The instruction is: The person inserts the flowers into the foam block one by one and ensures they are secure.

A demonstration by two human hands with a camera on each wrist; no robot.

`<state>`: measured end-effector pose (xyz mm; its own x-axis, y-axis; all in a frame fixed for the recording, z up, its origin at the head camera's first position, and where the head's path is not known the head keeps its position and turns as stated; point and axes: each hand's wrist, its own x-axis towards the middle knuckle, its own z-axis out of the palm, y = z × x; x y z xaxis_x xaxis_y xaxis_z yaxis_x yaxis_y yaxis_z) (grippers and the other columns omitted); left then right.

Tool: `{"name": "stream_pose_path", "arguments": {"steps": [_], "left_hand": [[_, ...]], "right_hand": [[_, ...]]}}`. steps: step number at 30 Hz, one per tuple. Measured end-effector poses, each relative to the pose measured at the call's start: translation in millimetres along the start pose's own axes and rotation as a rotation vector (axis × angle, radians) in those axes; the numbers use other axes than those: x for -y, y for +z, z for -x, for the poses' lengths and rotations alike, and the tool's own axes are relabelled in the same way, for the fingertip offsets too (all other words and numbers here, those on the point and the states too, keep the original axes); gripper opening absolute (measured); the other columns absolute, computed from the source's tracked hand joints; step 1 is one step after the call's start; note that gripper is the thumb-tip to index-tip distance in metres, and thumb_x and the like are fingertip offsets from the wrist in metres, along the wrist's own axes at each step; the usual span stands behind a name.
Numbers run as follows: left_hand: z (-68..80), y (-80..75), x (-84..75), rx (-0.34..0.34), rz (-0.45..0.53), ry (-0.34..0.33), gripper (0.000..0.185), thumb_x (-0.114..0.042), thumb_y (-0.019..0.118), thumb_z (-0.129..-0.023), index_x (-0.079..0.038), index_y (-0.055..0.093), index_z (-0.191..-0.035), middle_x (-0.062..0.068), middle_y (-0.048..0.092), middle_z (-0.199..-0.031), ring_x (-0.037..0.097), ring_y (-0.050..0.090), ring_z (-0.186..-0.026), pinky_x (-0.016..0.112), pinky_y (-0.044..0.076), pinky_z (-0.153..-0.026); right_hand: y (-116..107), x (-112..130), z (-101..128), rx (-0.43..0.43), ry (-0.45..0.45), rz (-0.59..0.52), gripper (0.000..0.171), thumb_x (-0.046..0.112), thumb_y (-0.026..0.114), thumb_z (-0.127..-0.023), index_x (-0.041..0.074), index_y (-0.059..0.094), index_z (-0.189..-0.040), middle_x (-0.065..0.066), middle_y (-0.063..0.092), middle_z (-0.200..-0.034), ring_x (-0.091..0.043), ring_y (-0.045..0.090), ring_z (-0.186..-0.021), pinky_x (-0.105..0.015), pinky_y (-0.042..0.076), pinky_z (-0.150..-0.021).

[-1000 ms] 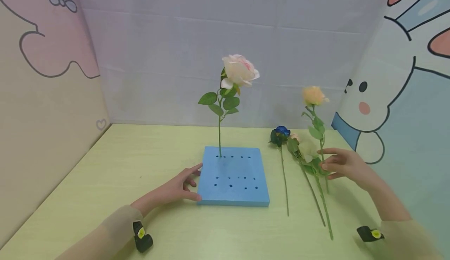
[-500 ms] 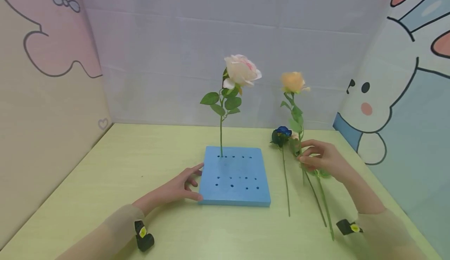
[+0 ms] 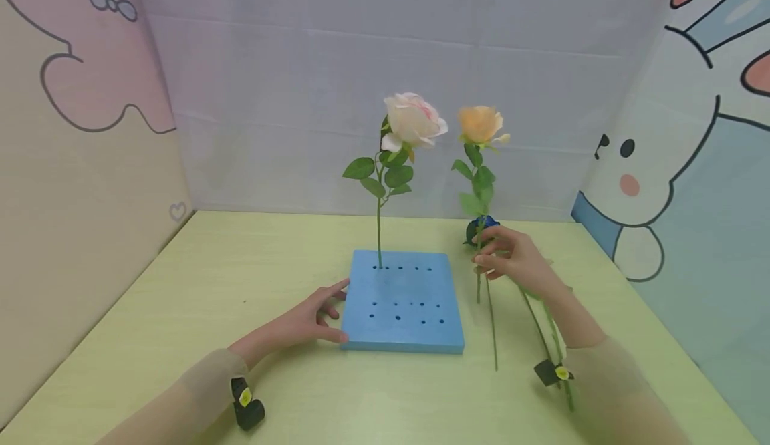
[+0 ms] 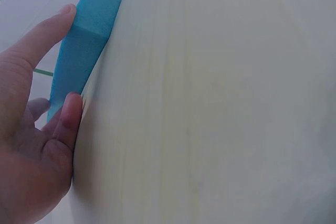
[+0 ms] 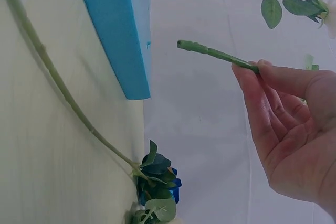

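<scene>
My right hand (image 3: 514, 258) pinches the green stem of a yellow-orange rose (image 3: 480, 124) between thumb and fingertips. The rose is upright, and its cut stem end (image 5: 197, 48) hangs free in the air, right of a blue foam board (image 3: 400, 298) with rows of small holes. In the back row of that board a pale pink rose (image 3: 414, 121) stands upright. Along the board's left side rests my left hand (image 3: 301, 315), thumb at the front corner and fingers spread on the edge; the left wrist view shows thumb and fingers (image 4: 68, 116) touching it.
A blue rose (image 3: 486, 222) lies on the table right of the board, partly behind my right hand. More stems (image 3: 553, 331) lie farther right under my right forearm, their blooms mostly hidden. A pale cloth wall (image 3: 271, 131) closes the back of the table.
My right hand has carried the yellow-orange rose leftward and slightly up, from over the lying flowers to near the board's right side. The left hand stays at the board.
</scene>
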<state>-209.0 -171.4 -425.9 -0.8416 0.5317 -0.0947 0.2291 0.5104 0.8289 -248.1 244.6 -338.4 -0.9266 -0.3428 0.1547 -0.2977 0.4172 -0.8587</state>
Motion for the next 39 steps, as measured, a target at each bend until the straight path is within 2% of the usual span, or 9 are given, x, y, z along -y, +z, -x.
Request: {"name": "stream_pose_path", "arguments": {"steps": [3, 7, 11, 18, 24, 27, 29, 34, 39], "left_hand": [[0.0, 0.2, -1.0, 0.002, 0.008, -0.005, 0.103, -0.036, 0.081, -0.081, -0.019, 0.016, -0.160, 0.013, 0.039, -0.151, 0.019, 0.047, -0.110, 0.022, 0.046, -0.085], [0.6, 0.0, -1.0, 0.001, 0.017, 0.003, 0.103, -0.034, 0.081, -0.081, -0.018, 0.017, -0.159, 0.015, 0.039, -0.150, 0.021, 0.047, -0.110, 0.022, 0.046, -0.084], [1.0, -0.3, 0.6, 0.000, 0.014, 0.017, 0.102, -0.034, 0.081, -0.082, -0.017, 0.017, -0.159, 0.017, 0.039, -0.149, 0.021, 0.048, -0.110, 0.022, 0.046, -0.083], [0.3, 0.6, 2.0, -0.007, 0.007, 0.012, 0.102, -0.034, 0.081, -0.082, -0.018, 0.017, -0.159, 0.016, 0.040, -0.150, 0.020, 0.047, -0.109, 0.022, 0.045, -0.084], [-0.1, 0.9, 3.5, -0.005, 0.009, 0.016, 0.102, -0.033, 0.081, -0.082, -0.019, 0.017, -0.160, 0.015, 0.039, -0.150, 0.022, 0.047, -0.110, 0.022, 0.045, -0.084], [0.5, 0.9, 3.5, -0.003, 0.010, 0.012, 0.102, -0.033, 0.081, -0.082, -0.019, 0.017, -0.160, 0.014, 0.039, -0.150, 0.022, 0.047, -0.111, 0.022, 0.045, -0.084], [0.8, 1.0, 3.2, -0.002, 0.013, 0.010, 0.102, -0.033, 0.081, -0.082, -0.019, 0.016, -0.160, 0.014, 0.039, -0.150, 0.022, 0.047, -0.111, 0.022, 0.045, -0.084], [0.7, 1.1, 2.9, -0.003, 0.019, 0.004, 0.102, -0.033, 0.081, -0.081, -0.021, 0.017, -0.160, 0.013, 0.039, -0.150, 0.022, 0.047, -0.112, 0.022, 0.045, -0.085], [0.5, 1.1, 3.5, -0.002, 0.022, 0.003, 0.102, -0.033, 0.081, -0.082, -0.021, 0.017, -0.160, 0.013, 0.039, -0.150, 0.023, 0.047, -0.113, 0.023, 0.045, -0.085]], "right_hand": [[5.4, -0.5, -5.9, -0.013, -0.008, -0.003, 0.035, 0.010, 0.068, -0.093, -0.004, 0.052, -0.121, -0.026, 0.071, -0.095, -0.023, 0.075, -0.078, -0.036, 0.060, -0.065], [12.1, -1.2, -14.4, -0.040, -0.030, -0.004, 0.034, 0.009, 0.068, -0.092, -0.005, 0.052, -0.119, -0.030, 0.070, -0.096, -0.012, 0.073, -0.073, -0.033, 0.060, -0.064], [18.7, -0.7, -22.0, -0.074, -0.063, 0.015, 0.029, 0.009, 0.069, -0.091, -0.002, 0.054, -0.114, -0.031, 0.071, -0.095, -0.006, 0.072, -0.070, -0.040, 0.060, -0.064], [29.2, 2.9, -32.9, -0.110, -0.054, 0.047, 0.027, 0.010, 0.069, -0.092, 0.002, 0.056, -0.114, -0.027, 0.072, -0.093, -0.031, 0.075, -0.079, -0.043, 0.060, -0.067], [38.1, 5.6, -40.7, -0.116, -0.074, 0.074, 0.023, 0.012, 0.067, -0.093, 0.003, 0.056, -0.112, -0.026, 0.073, -0.094, -0.030, 0.075, -0.079, -0.041, 0.060, -0.068], [43.1, 1.0, -47.1, -0.131, -0.089, 0.091, 0.021, 0.012, 0.067, -0.094, 0.005, 0.057, -0.110, -0.023, 0.074, -0.093, -0.041, 0.073, -0.084, -0.043, 0.060, -0.068], [45.9, 1.4, -49.9, -0.139, -0.094, 0.091, 0.019, 0.011, 0.067, -0.094, 0.005, 0.057, -0.109, -0.023, 0.073, -0.093, -0.042, 0.073, -0.084, -0.048, 0.060, -0.069], [52.2, 1.6, -56.4, -0.153, -0.085, 0.079, 0.017, 0.010, 0.066, -0.094, 0.006, 0.057, -0.108, -0.023, 0.073, -0.093, -0.042, 0.073, -0.085, -0.049, 0.059, -0.068], [55.8, 1.4, -62.4, -0.143, -0.099, 0.145, 0.018, 0.010, 0.065, -0.095, 0.003, 0.057, -0.110, -0.022, 0.073, -0.094, -0.038, 0.074, -0.083, -0.046, 0.060, -0.067]]}}
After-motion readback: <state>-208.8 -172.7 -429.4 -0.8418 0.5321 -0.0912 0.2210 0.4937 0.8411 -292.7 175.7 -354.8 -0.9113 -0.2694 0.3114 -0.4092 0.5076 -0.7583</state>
